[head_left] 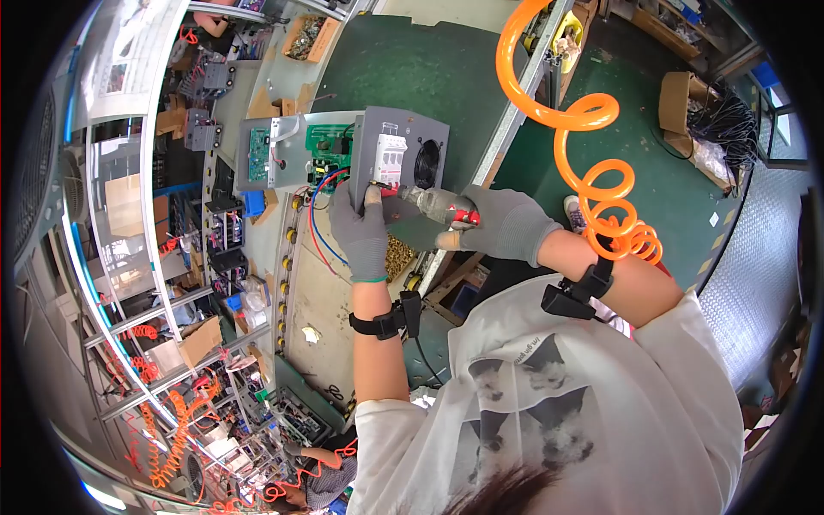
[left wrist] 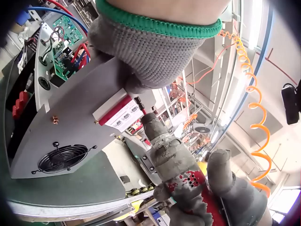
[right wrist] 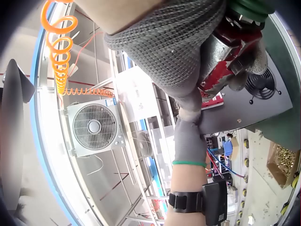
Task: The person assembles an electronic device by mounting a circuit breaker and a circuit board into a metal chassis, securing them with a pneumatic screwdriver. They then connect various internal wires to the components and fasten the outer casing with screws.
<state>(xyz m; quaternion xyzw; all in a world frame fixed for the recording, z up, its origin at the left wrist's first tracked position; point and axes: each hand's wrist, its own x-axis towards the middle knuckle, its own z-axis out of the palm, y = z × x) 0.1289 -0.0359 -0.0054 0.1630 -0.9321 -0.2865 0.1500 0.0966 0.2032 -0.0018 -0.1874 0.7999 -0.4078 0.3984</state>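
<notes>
My gloved right hand (head_left: 506,221) grips a worn red air screwdriver (left wrist: 200,193), its nose pointed at the lower end of a white circuit breaker (head_left: 390,159). The breaker is set in the grey metal front panel (left wrist: 84,108) of a machine with a round fan grille (left wrist: 62,158). My gloved left hand (head_left: 359,236) holds the panel's edge beside the breaker, thumb on the front face and fingers behind it. Close by the thumb, the screwdriver's tip meets the breaker's edge. Behind the panel show a green circuit board (head_left: 329,146) and red and blue cables (head_left: 316,210).
An orange coiled air hose (head_left: 566,146) hangs on the right. A box of small brass-coloured parts (right wrist: 283,160) lies near the machine. Roller rails (head_left: 283,283) run along the bench. A carton of black cables (head_left: 687,107) stands on the floor.
</notes>
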